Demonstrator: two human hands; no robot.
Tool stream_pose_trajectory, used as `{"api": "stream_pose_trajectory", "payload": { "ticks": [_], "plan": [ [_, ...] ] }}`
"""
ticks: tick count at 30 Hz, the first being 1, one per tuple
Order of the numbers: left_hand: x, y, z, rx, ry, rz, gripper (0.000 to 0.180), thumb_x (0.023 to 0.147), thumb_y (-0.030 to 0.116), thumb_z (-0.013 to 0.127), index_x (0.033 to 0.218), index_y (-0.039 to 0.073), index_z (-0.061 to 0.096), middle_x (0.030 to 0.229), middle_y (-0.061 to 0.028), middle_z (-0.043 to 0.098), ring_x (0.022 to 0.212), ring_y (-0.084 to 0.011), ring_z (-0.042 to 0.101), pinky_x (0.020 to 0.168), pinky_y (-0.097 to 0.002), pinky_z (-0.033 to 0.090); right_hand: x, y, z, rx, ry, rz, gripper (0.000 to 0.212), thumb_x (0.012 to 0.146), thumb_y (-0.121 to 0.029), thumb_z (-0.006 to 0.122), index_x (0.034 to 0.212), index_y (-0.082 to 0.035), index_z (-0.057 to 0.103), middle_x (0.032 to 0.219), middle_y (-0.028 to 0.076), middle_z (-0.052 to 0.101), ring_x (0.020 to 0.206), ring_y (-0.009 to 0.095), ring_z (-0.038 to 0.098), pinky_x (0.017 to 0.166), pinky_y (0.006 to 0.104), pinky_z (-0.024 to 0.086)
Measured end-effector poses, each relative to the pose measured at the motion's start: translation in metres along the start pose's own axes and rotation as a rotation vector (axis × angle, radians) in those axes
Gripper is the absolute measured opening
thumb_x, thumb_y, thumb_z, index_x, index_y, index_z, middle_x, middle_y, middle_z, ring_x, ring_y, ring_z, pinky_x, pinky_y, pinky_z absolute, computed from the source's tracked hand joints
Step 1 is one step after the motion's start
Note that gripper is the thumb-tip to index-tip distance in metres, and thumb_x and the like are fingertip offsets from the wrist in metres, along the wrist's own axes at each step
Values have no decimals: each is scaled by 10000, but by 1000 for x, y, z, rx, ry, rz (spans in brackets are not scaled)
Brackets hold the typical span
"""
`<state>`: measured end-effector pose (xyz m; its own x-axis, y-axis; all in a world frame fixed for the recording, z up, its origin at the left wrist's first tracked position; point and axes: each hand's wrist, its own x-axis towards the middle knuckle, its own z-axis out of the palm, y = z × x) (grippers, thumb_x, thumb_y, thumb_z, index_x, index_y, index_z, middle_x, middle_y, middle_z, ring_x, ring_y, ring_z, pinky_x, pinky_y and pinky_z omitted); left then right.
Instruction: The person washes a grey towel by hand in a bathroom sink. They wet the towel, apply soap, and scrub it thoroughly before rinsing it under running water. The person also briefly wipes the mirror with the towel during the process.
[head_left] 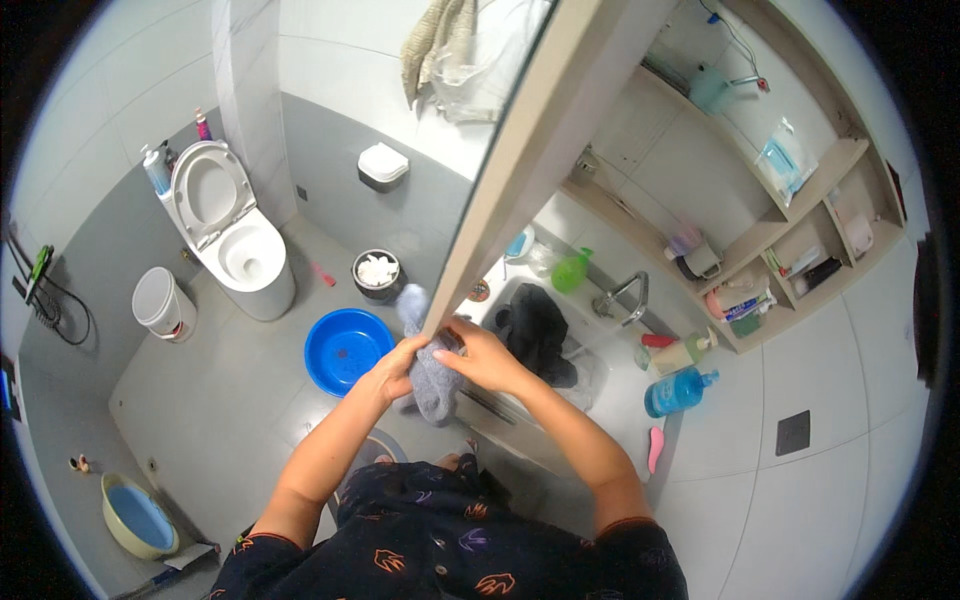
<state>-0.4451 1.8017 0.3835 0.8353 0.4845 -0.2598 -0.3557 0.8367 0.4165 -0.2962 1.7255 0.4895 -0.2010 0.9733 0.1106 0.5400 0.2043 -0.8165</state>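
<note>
A fuzzy grey cloth [436, 395] is bunched between my hands at the lower corner of the open mirror door [520, 170]. One end of it sticks up on the far side of that corner, and the rest hangs below. My left hand [398, 368] is closed on the cloth's left side. From the right, my right hand [482, 356] grips the cloth, its thumb pressed on it and its other fingertips partly hidden. Just right of my hands, a dark wet cloth [538, 335] lies in the white sink [625, 400].
A blue basin [349, 352] stands on the floor, near a full waste bin [378, 275], a toilet [245, 255] and a white bucket [163, 303]. Around the faucet [625, 297] are a green bottle [571, 270] and a blue pump bottle [680, 393]. Open shelves [800, 210] hold toiletries.
</note>
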Motion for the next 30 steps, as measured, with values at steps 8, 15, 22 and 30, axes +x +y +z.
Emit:
{"api": "stream_pose_trajectory", "payload": {
  "ticks": [8, 15, 22, 30],
  "plan": [
    [-39, 103, 40, -34, 94, 199, 367, 880, 330, 552, 1079, 22, 571, 1040, -135, 630, 941, -273, 612, 865, -418, 481, -15, -56, -31, -359, 23, 185, 309, 850, -270, 557, 1086, -74, 593, 958, 145, 650, 846, 290, 645, 731, 373, 509],
    [-54, 177, 105, 203, 35, 413, 397, 846, 319, 564, 1105, 19, 539, 1019, -133, 620, 923, -257, 605, 851, -399, 482, -16, -82, -43, -232, 266, 63, 220, 861, -227, 563, 944, -40, 643, 814, 132, 665, 741, 244, 666, 652, 324, 514],
    [-64, 187, 142, 528, 287, 750, 276, 851, 202, 553, 1045, 8, 530, 844, -106, 629, 726, -210, 641, 638, -325, 534, -36, -101, -15, -230, 430, -381, 125, 830, -142, 609, 904, -54, 658, 818, 91, 648, 719, 234, 634, 635, 314, 513],
    [-76, 107, 112, 274, 143, 632, 459, 871, 415, 539, 1160, 61, 504, 1099, -113, 587, 1023, -244, 567, 918, -386, 438, -34, -76, 34, 15, 386, -432, 403, 807, -110, 637, 1196, -84, 535, 1228, 114, 451, 1029, 244, 530, 839, 337, 476]
  ]
}}
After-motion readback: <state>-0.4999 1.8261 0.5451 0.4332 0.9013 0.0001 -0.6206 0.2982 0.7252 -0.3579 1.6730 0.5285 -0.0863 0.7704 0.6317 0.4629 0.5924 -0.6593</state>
